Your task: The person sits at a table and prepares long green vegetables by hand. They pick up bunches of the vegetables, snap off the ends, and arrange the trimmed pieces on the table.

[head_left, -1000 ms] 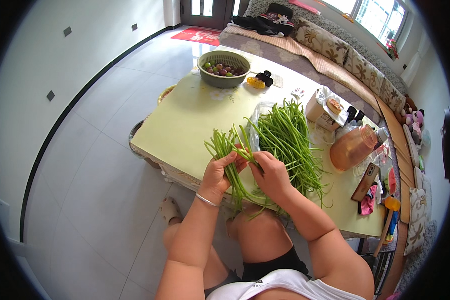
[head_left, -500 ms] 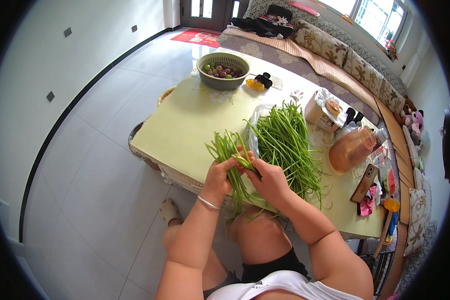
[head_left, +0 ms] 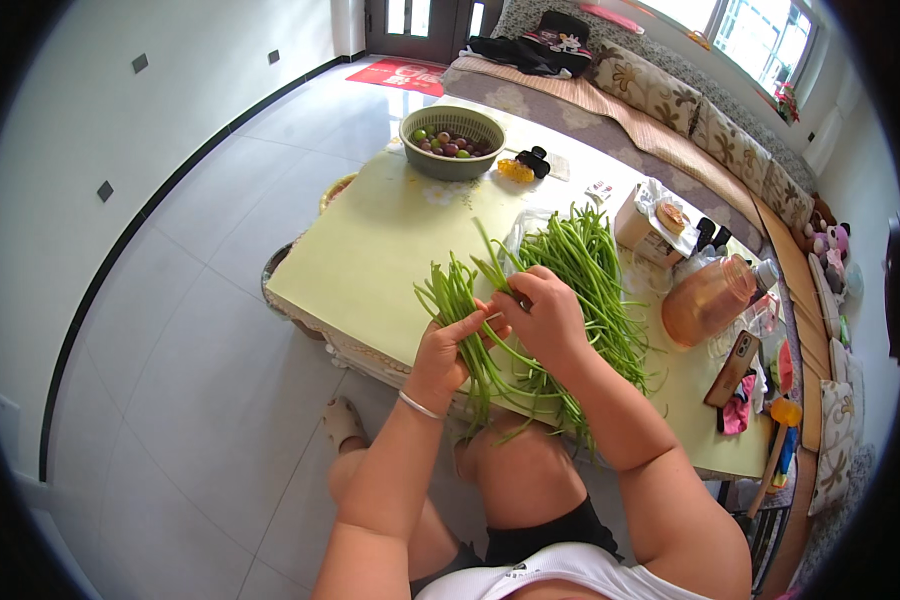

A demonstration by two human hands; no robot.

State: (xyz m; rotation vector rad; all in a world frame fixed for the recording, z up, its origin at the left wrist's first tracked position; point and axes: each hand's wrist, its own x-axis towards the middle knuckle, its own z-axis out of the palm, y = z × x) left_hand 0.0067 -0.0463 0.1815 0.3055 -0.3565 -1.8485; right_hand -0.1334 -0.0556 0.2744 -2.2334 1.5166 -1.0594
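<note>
A bunch of long, thin green vegetable stems (head_left: 452,288) is gripped in my left hand (head_left: 442,352), its lower ends hanging over the table's near edge. Close beside it, my right hand (head_left: 550,318) is closed on a few stems (head_left: 492,265), whose tips point up and away. The fingertips of both hands nearly meet, and my right fingers partly hide their hold. Just beyond my right hand lies a big loose pile of the same stems (head_left: 595,262) on a clear plastic bag (head_left: 518,232), some trailing toward my knees.
On the pale yellow table (head_left: 370,255) stands a grey-green basin (head_left: 452,170) of grapes or similar round fruit. Near it lie black and yellow hair clips (head_left: 525,165). To the right are a box (head_left: 642,225), a pinkish jug (head_left: 705,300), a phone (head_left: 732,368) and a yellow-headed mallet (head_left: 785,412).
My right hand has moved up and slightly right, away from my left, with a few stems in it. My left hand stays nearly in place with its bunch.
</note>
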